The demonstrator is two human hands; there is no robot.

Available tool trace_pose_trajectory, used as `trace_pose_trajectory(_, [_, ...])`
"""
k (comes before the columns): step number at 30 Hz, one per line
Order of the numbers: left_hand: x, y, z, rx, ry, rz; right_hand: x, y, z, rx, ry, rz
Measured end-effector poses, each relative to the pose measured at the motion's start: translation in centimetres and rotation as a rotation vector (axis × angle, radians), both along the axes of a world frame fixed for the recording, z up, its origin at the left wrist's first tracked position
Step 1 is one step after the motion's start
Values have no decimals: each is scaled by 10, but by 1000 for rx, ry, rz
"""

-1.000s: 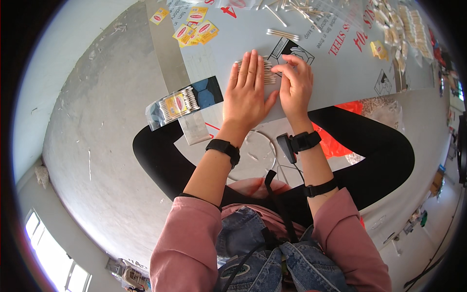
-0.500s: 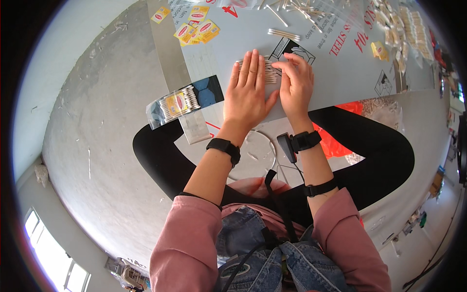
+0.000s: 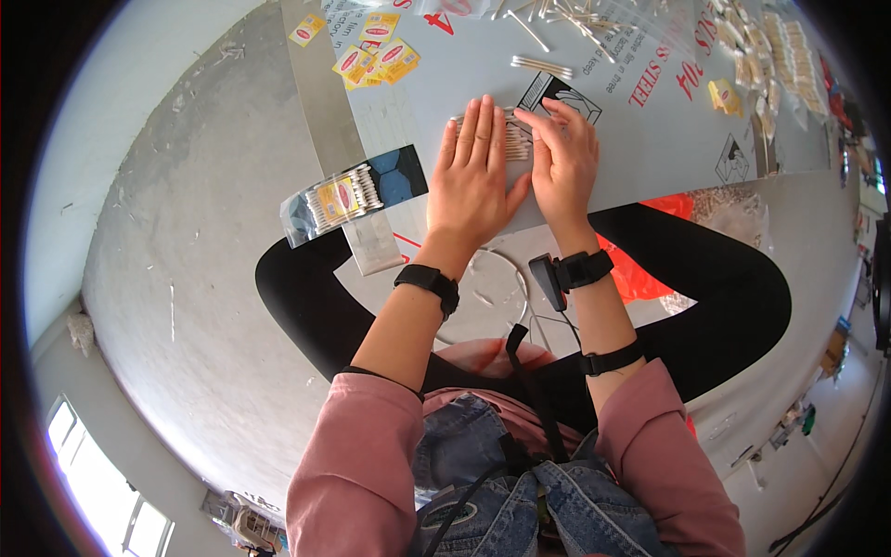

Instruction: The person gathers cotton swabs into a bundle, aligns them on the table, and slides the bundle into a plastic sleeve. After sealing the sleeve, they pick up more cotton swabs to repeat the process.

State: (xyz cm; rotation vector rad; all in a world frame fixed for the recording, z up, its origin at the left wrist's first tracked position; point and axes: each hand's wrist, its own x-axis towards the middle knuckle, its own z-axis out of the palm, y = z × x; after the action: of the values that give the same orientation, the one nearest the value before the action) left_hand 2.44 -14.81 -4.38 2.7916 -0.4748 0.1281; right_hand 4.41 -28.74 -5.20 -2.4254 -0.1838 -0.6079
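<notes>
My left hand [image 3: 471,181] lies flat, fingers stretched out, over a row of cotton swabs [image 3: 517,145] on the grey sheet-covered table. The swabs' right ends show beside its fingers; the rest is hidden under them. Close by on the right, my right hand [image 3: 568,172] has bent, parted fingers, its index fingertip at the upper right ends of the row. A small bundle of cotton swabs [image 3: 542,66] rests just above. To the left, a clear pack of cotton swabs [image 3: 343,197] with a yellow card inside sits at the table's near edge.
Yellow cards [image 3: 376,61] lie at the upper left of the table [image 3: 640,158]. Loose cotton swabs [image 3: 585,23] are scattered at the far edge. Several bundled swabs [image 3: 789,60] pile up at the far right, near another yellow card [image 3: 725,97]. A red bag [image 3: 640,269] sits below the table.
My right index fingertip has shifted slightly up and left along the swab ends. My left hand stays in place.
</notes>
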Motion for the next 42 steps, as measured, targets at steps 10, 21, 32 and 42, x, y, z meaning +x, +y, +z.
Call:
trace_pose_trajectory(10, [-2,6,0,-254,-3,-3,0,0,2,-46,36,0])
trace_pose_trajectory(21, [16,17,16,-1555,150,326,12,27,7,876,171,98])
trace_pose_trajectory(32, [15,-2,17,-1674,197,357,14,44,9,834,245,135])
trace_pose_trajectory(42, [-6,2,20,-1739,153,418,36,36,3,-26,86,174])
